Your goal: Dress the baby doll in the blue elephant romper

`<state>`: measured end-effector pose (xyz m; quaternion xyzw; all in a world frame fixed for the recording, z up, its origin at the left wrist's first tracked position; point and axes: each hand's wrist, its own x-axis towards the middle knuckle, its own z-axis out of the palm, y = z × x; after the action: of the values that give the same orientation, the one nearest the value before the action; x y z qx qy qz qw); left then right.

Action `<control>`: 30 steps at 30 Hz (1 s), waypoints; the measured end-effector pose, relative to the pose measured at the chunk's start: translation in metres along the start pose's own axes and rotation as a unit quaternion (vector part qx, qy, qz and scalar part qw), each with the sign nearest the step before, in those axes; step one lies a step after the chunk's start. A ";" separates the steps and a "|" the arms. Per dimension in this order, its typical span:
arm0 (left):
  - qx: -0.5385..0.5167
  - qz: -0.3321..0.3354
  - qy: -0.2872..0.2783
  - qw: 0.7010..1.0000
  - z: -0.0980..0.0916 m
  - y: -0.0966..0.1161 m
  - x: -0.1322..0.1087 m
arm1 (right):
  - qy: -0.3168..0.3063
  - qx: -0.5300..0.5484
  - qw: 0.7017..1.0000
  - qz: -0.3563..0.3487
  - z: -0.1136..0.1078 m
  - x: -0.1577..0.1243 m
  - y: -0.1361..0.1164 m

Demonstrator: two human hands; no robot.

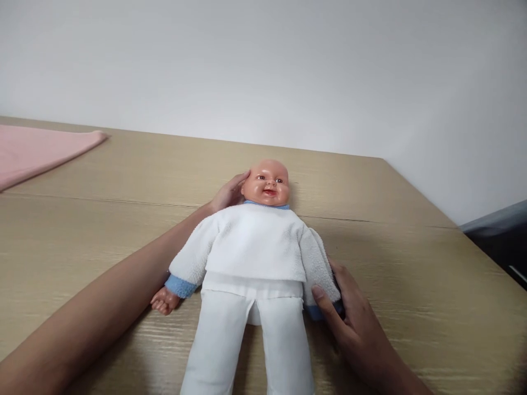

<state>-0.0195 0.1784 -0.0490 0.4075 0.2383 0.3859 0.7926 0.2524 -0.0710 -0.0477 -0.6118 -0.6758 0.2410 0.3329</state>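
Observation:
A baby doll (256,244) in a white fleece top with blue cuffs and collar and white trousers lies on its back on the wooden table, its head toward the wall. My left hand (229,193) is at the side of the doll's head, partly behind it, so most of its fingers are hidden. Around the doll's sleeve near the blue cuff, my right hand (349,307) is closed, thumb on top and fingers on the outer side. The doll's hand on that side is hidden; its other hand lies beside my left forearm.
Folded pink cloth (45,151) lies at the table's far left. The wooden table (411,263) meets a pale wall (263,71) at the back. Beyond the table's right edge is a dark object (500,236) that I cannot make out.

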 end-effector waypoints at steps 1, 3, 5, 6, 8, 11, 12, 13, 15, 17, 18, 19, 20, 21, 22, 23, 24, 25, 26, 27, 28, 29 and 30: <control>0.006 0.002 0.003 1.000 -0.001 0.000 0.000 | -0.001 -0.001 1.000 0.000 0.000 0.000 0.000; 0.021 -0.005 0.006 1.000 -0.005 -0.001 -0.001 | -0.003 -0.004 1.000 0.003 0.000 0.000 0.001; 0.035 -0.019 0.008 0.999 -0.008 0.000 -0.002 | -0.005 -0.006 1.000 0.006 0.000 0.000 0.002; 0.040 -0.025 0.009 0.999 -0.010 0.000 -0.002 | -0.006 -0.006 1.000 0.007 0.000 0.000 0.002; 0.040 -0.033 0.009 0.999 -0.011 0.000 -0.003 | -0.008 -0.007 1.000 0.009 0.000 0.001 0.002; 0.026 -0.045 -0.004 0.999 -0.010 0.000 -0.004 | -0.007 -0.006 1.000 0.007 0.000 0.001 0.002; 0.021 -0.047 -0.010 0.999 -0.009 -0.001 -0.004 | -0.005 -0.006 1.000 0.006 0.000 0.001 0.002; 0.018 -0.047 -0.013 0.999 -0.008 -0.001 -0.004 | -0.002 -0.005 1.000 0.005 0.001 0.000 0.003; 0.017 -0.044 -0.013 0.999 -0.006 -0.001 -0.003 | 0.002 -0.006 1.000 0.005 0.002 0.000 0.004; 0.022 -0.038 -0.006 0.999 -0.004 0.000 -0.002 | 0.007 -0.008 1.000 0.012 0.003 0.001 0.005; 0.025 -0.036 -0.003 0.999 -0.004 0.000 -0.002 | 0.011 -0.007 1.000 0.015 0.003 0.001 0.006; 0.029 -0.033 0.000 0.999 -0.004 0.001 -0.001 | 0.013 -0.006 1.000 0.018 0.003 0.002 0.007; 0.032 -0.028 0.003 0.999 -0.004 0.002 -0.001 | 0.016 -0.006 1.000 0.022 0.003 0.002 0.007; 0.034 -0.022 0.004 0.999 -0.005 0.003 0.000 | 0.017 -0.006 1.000 0.024 0.002 0.002 0.008; 0.035 -0.014 0.003 0.999 -0.005 0.004 0.000 | 0.018 -0.007 0.999 0.027 0.002 0.003 0.008; 0.036 -0.006 0.001 0.999 -0.006 0.004 0.001 | 0.019 -0.009 0.999 0.029 0.001 0.003 0.008; 0.035 0.001 -0.002 0.999 -0.006 0.005 0.001 | 0.020 -0.011 0.999 0.030 0.001 0.003 0.008; 0.033 0.006 -0.004 0.999 -0.006 0.005 0.001 | 0.020 -0.010 0.999 0.031 0.000 0.003 0.008; 0.030 0.009 -0.003 0.999 -0.006 0.005 0.002 | 0.020 -0.009 0.999 0.029 0.000 0.003 0.008; 0.028 0.010 0.000 1.000 -0.006 0.005 0.002 | 0.018 -0.006 1.000 0.024 -0.001 0.003 0.008; 0.025 0.012 0.005 1.000 -0.005 0.004 0.003 | 0.016 -0.004 1.000 0.019 -0.001 0.004 0.009; 0.022 0.015 0.010 1.000 -0.005 0.004 0.003 | 0.013 -0.004 1.000 0.014 -0.002 0.004 0.010; 0.019 0.020 0.015 1.000 -0.004 0.004 0.004 | 0.010 -0.006 1.000 0.009 -0.002 0.005 0.011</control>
<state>-0.0216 0.1851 -0.0485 0.4217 0.2489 0.4031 0.7731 0.2610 -0.0650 -0.0536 -0.6223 -0.6681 0.2340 0.3340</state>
